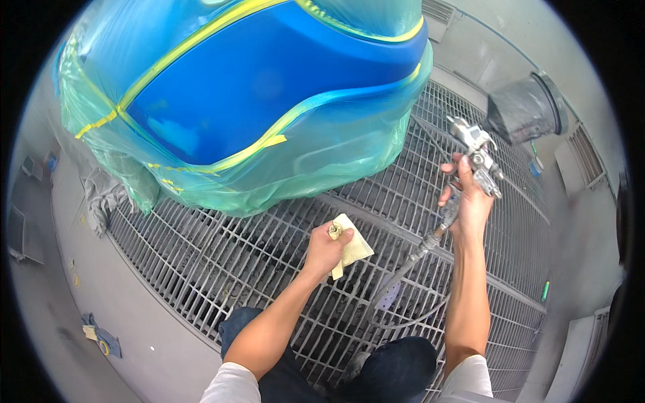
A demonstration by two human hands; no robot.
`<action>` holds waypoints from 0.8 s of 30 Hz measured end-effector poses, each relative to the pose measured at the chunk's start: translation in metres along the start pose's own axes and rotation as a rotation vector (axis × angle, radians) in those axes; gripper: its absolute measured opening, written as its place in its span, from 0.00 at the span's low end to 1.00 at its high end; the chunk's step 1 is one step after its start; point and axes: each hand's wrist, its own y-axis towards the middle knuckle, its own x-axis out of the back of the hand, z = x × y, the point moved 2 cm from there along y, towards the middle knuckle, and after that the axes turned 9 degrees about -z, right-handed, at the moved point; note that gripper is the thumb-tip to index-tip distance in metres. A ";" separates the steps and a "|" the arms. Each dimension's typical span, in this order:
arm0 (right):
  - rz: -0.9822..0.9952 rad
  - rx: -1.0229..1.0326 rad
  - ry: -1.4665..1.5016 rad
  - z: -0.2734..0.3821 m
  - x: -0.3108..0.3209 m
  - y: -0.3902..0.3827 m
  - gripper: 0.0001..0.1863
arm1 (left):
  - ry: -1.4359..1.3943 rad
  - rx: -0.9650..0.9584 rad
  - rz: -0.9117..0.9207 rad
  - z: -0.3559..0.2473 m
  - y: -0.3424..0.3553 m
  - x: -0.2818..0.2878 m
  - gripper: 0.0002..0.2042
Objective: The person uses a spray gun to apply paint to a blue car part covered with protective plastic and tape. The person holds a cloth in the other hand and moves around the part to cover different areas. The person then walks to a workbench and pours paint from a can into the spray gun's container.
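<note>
My left hand (324, 250) is closed around a folded pale-yellow cloth (356, 242), held low over the grating. At the right, my raised right hand (470, 201) grips a metal spray gun (478, 153). A dark, paint-stained cup (527, 107) with a wide rim appears joined to the gun, tilted to the right. From the gun's handle an air hose (403, 270) runs down and loops near my legs. Ahead is a glossy blue body panel (269, 84), framed by yellow masking tape (195, 41) and greenish plastic film (295, 176). A lighter patch shows at the panel's lower left. Both hands are apart from the panel.
Metal floor grating (228, 258) extends under my feet and the covered body. Crumpled grey sheeting (104, 195) lies at the left. A small blue-grey bundle (101, 336) rests on the floor, lower left. A green object (545, 290) lies at the right. Pale walls surround the area.
</note>
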 end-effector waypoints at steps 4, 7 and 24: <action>-0.049 0.099 -0.067 0.007 -0.007 -0.012 0.14 | -0.055 -0.010 0.018 0.005 0.003 -0.010 0.06; 0.023 0.065 -0.056 0.020 -0.022 -0.038 0.15 | -0.053 0.015 0.011 0.007 0.006 -0.016 0.06; 0.143 0.158 -0.040 0.046 -0.057 -0.063 0.15 | -0.013 0.034 0.018 0.012 0.020 -0.002 0.04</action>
